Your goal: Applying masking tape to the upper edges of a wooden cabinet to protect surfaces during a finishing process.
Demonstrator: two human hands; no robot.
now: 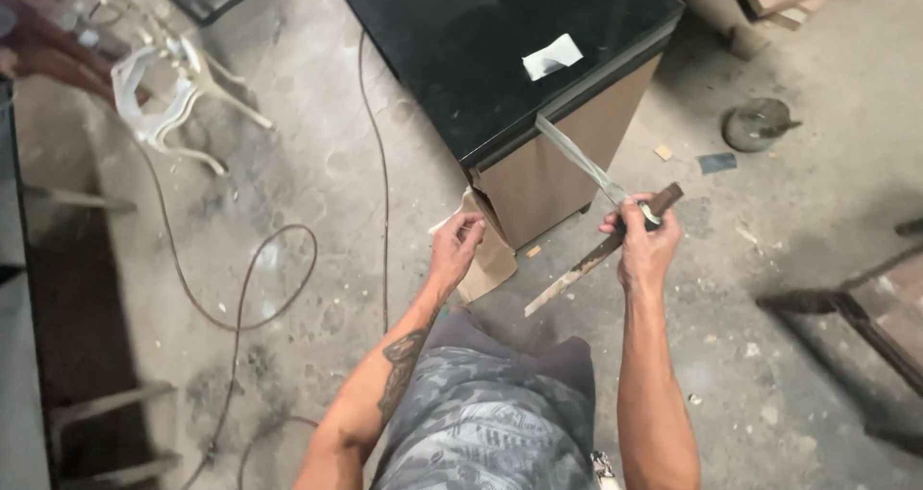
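Over a dusty workshop floor (317, 192), the right hand (646, 245) closes its fingers around a worn knife (601, 251), stiff and probably best gripped by its handle, and a thin, pliant strip (586, 166) stretched from the black-topped cabinet (538, 67), while the left hand (456, 245) hovers loosely curled, empty.

One head-worn camera looks steeply down, fairly near, at the workshop floor (317, 192).

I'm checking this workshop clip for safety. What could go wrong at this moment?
1. The right hand grips a knife along with a taut strip of tape running from the cabinet; if the tape gives, the blade might jerk.
2. A cable loops across the floor near the legs, a likely trip hazard.
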